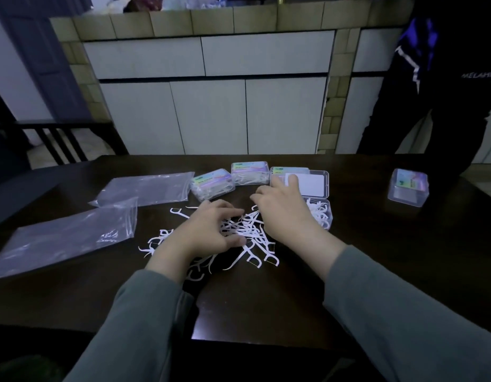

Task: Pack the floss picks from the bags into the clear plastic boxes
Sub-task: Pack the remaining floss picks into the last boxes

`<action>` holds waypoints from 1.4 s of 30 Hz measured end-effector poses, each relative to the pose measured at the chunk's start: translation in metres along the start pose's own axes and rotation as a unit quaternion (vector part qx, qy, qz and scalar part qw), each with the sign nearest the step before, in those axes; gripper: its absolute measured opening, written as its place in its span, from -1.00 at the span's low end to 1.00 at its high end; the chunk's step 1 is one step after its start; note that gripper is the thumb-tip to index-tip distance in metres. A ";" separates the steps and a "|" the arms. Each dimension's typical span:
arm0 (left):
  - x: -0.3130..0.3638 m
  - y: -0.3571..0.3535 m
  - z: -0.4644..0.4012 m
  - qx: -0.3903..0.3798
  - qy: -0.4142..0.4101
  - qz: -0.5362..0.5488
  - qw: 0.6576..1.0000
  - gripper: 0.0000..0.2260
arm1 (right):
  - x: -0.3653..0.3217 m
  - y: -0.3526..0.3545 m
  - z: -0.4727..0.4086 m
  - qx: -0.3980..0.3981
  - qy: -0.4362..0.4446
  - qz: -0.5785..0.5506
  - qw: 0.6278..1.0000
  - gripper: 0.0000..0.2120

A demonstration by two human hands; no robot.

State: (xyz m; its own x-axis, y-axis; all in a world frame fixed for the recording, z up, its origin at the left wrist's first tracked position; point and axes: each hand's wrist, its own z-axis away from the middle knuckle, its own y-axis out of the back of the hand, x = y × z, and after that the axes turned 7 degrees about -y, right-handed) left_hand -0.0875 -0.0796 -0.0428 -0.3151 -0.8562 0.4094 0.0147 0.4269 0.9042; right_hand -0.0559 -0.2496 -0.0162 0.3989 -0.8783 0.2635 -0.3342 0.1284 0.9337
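Floss picks (247, 232) lie jumbled on the surface betw. my hands, long axes every which way; left grip (211, 232) curls loosely over the heap, nearer it, right grip (282, 213) spread, holding nothing, beside open box (322, 216) to the right.

Table (376, 271): carries everything named here.
Loose floss picks (247, 235): heaped at the table's centre.
Open box (320, 213): at 3 o'clock, just beside the heap, picks inside; its lid (313, 183) lies behind it.
Three closed boxes (249, 172): in a row at 12 o'clock, behind the heap.
Lone box (408, 186): at 2 o'clock, well apart.
Two bags (145, 188): flat at 9 to 10 o'clock, one (62, 238) before the other.
Left hand (208, 232): on the heap's 9 o'clock side.
Right hand (285, 210): between heap and open box.
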 end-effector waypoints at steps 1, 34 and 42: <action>0.000 -0.001 -0.001 0.001 -0.002 -0.007 1.000 -0.48 | -0.002 -0.001 -0.005 -0.014 0.004 0.030 0.999 -0.67; -0.010 0.003 0.001 0.112 -0.015 -0.013 0.993 -0.89 | 0.000 -0.003 0.016 -0.009 -0.048 -0.125 0.991 -0.80; -0.008 0.005 0.001 0.194 -0.015 0.012 0.981 -0.88 | 0.027 0.000 0.015 0.011 -0.094 -0.223 0.970 -0.81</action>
State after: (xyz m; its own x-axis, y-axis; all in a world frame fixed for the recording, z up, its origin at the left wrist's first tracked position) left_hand -0.0858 -0.0702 -0.0418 -0.3474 -0.8376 0.4215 -0.3385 0.5312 0.7767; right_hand -0.0577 -0.2803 -0.0125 0.3467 -0.9125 -0.2171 -0.1831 -0.2929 0.9385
